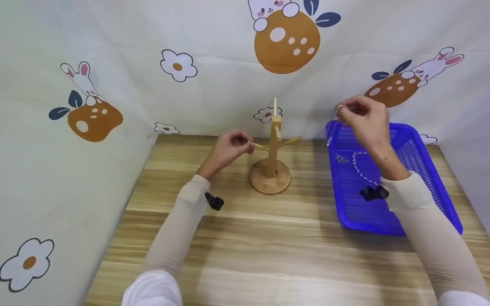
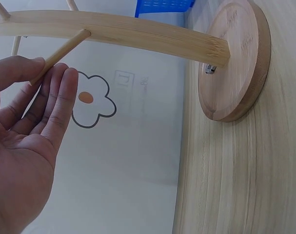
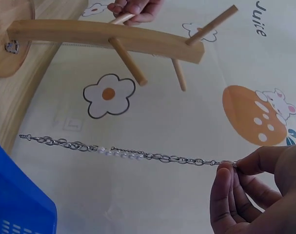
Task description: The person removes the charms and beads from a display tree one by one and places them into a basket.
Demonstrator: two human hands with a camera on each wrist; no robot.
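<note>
Left hand (image 1: 230, 146) pinches a slim, round wooden peg (image 2: 60, 56). The wooden stand (image 1: 273, 146) is upright, on a disc base (image 1: 259, 181). Silver link chain (image 3: 177, 159) with pearly beads (image 3: 121, 154) — hanging in the air, long axis near vertical, free end downward. Right hand (image 1: 368, 121) — fingertips clamped on its upper end, near the blue perforated basket's (image 1: 368, 230) far left corner.

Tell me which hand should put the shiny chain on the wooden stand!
Probably the right hand: it pinches one end of the chain, whose rest hangs free. The left hand is busy holding a peg of the wooden stand.
</note>
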